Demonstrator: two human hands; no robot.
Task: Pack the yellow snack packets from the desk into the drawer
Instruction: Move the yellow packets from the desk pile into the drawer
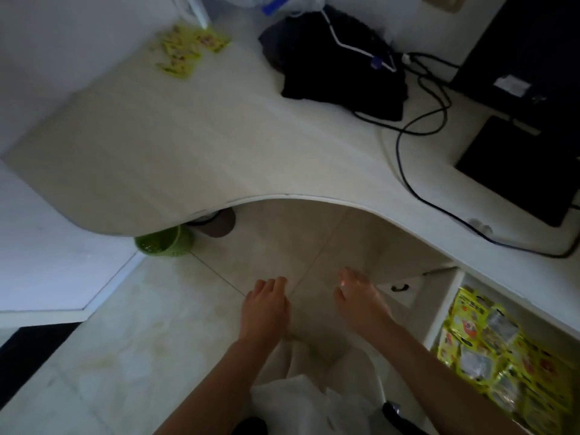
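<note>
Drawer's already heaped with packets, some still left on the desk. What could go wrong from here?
1. The drawer is piled high with yellow packets; more on top may spill or jam it on closing.
2. The remaining packets lie at the desk's far corner while both the left hand and right hand hang empty below the edge: a long reach.
3. Loose black cables cross the desk; a returning arm could snag them.

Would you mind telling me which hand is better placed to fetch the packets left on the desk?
Probably the left hand: the remaining yellow packets lie at the desk's far left corner, on its side. The right hand hangs nearer the open drawer. Both hands are empty.
</note>
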